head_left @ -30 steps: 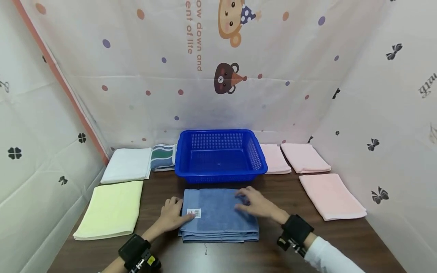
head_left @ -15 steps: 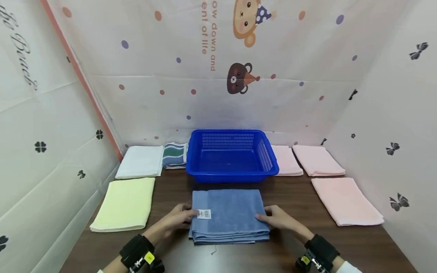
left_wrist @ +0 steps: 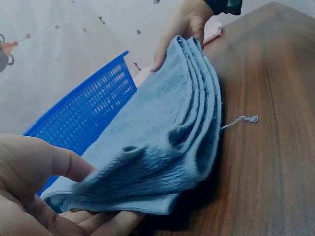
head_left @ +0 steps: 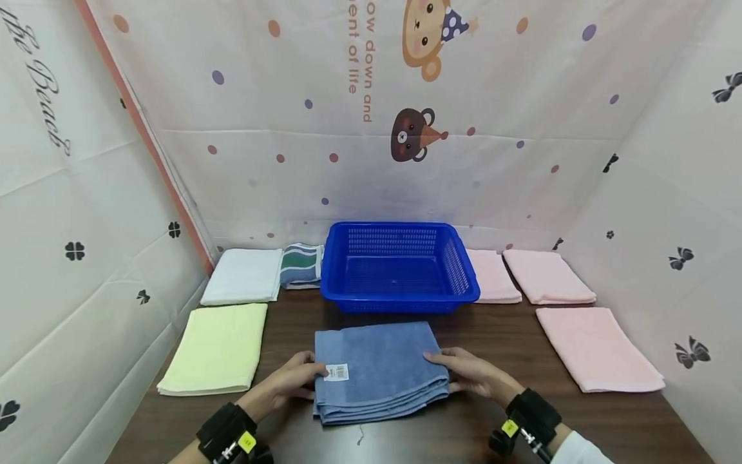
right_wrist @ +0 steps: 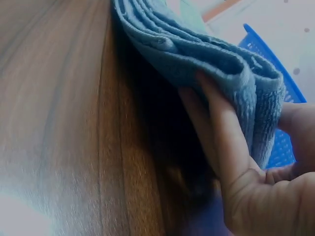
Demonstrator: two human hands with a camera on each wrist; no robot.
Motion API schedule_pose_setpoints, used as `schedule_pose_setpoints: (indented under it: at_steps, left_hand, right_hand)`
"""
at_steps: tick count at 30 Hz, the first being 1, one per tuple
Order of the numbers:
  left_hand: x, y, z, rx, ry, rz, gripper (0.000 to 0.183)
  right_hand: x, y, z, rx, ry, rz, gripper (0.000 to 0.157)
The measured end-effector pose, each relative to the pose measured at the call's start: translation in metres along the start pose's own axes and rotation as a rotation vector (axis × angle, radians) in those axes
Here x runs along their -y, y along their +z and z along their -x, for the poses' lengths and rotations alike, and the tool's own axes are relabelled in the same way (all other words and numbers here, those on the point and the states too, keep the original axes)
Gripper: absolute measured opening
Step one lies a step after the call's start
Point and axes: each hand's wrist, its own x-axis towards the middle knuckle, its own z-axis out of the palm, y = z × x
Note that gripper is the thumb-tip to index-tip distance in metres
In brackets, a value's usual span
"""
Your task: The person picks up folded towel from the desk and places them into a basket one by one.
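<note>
A folded blue towel (head_left: pixel 379 367) with a white barcode label (head_left: pixel 336 372) lies between my two hands in the head view. My left hand (head_left: pixel 298 377) pinches its left edge, thumb on top and fingers underneath, as the left wrist view shows. On the opposite side my right hand (head_left: pixel 475 374) grips the right edge the same way; in the right wrist view its fingers (right_wrist: pixel 224 123) reach under the layers. The towel's right side is tilted up, with a dark gap between it and the wooden table (right_wrist: pixel 59 98).
Behind the towel stands a blue plastic basket (head_left: pixel 400 303). White (head_left: pixel 243 276), striped (head_left: pixel 301 265) and yellow folded towels (head_left: pixel 217 348) lie left of it. Pink folded towels (head_left: pixel 599 348) lie to the right. A loose thread (head_left: pixel 361 435) is on the table. Printed curtains surround the table.
My right hand has come down from over the towel to its right edge and taken hold. My left hand now pinches the left edge. The towel has turned slightly and its right side has risen.
</note>
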Motion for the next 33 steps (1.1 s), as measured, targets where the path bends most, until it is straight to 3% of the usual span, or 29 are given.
schedule_pose_setpoints:
  at_steps: [6, 12, 17, 22, 27, 29, 33]
  left_hand:
    - [-0.005, -0.001, 0.002, 0.044, 0.007, 0.016, 0.061]
    - [-0.021, -0.012, 0.022, 0.129, 0.075, 0.046, 0.083]
    - [-0.049, -0.035, 0.043, 0.269, 0.19, 0.051, 0.083]
    - [-0.075, -0.05, 0.051, 0.312, 0.274, 0.053, 0.077]
    - [-0.105, -0.058, 0.035, 0.296, 0.336, 0.052, 0.067]
    - [-0.123, -0.065, 0.022, 0.28, 0.355, 0.03, 0.066]
    - [-0.163, -0.075, -0.012, 0.21, 0.358, -0.042, 0.066]
  right_hand:
    - [0.002, 0.001, 0.004, 0.042, -0.091, 0.042, 0.089]
    - [0.021, 0.002, 0.028, 0.088, -0.156, 0.053, 0.084]
    - [0.048, 0.001, 0.047, 0.132, -0.19, 0.071, 0.083]
    - [0.076, -0.003, 0.058, 0.118, -0.233, 0.116, 0.09]
    - [0.11, -0.015, 0.053, -0.024, -0.259, 0.225, 0.089]
    - [0.125, -0.022, 0.045, -0.061, -0.279, 0.266, 0.079]
    - [0.156, -0.037, 0.022, -0.134, -0.282, 0.35, 0.075]
